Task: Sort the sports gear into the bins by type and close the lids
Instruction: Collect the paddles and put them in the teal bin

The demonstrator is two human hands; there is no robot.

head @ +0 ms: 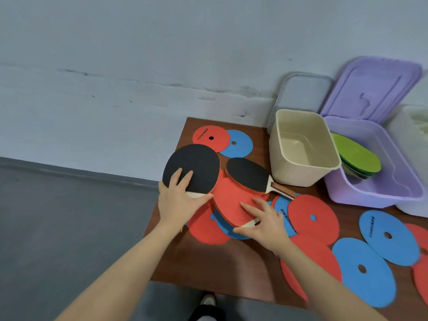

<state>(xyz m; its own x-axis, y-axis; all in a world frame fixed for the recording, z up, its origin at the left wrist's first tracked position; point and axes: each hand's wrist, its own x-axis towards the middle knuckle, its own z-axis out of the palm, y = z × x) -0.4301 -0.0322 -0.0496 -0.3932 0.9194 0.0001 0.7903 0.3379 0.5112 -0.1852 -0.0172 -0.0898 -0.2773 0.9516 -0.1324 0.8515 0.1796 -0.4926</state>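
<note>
- The left hand (pixel 179 195) grips a black-faced paddle (pixel 191 167) at the neck, fingers spread on the rubber, thumb curled under; this paddle is tilted up just left of the cream bin (pixel 301 147).
- The right hand (pixel 266 220) lies flat, fingers straight, on a red-faced paddle (pixel 231 200) in front of the cream bin.
- A third paddle (pixel 250 174) lies against the cream bin's front.
- Red and blue discs (pixel 361 269) are scattered on the worktop (pixel 208 262).
- Right of the cream bin, a purple bin (pixel 375 191) holds green discs (pixel 356 156).
</note>
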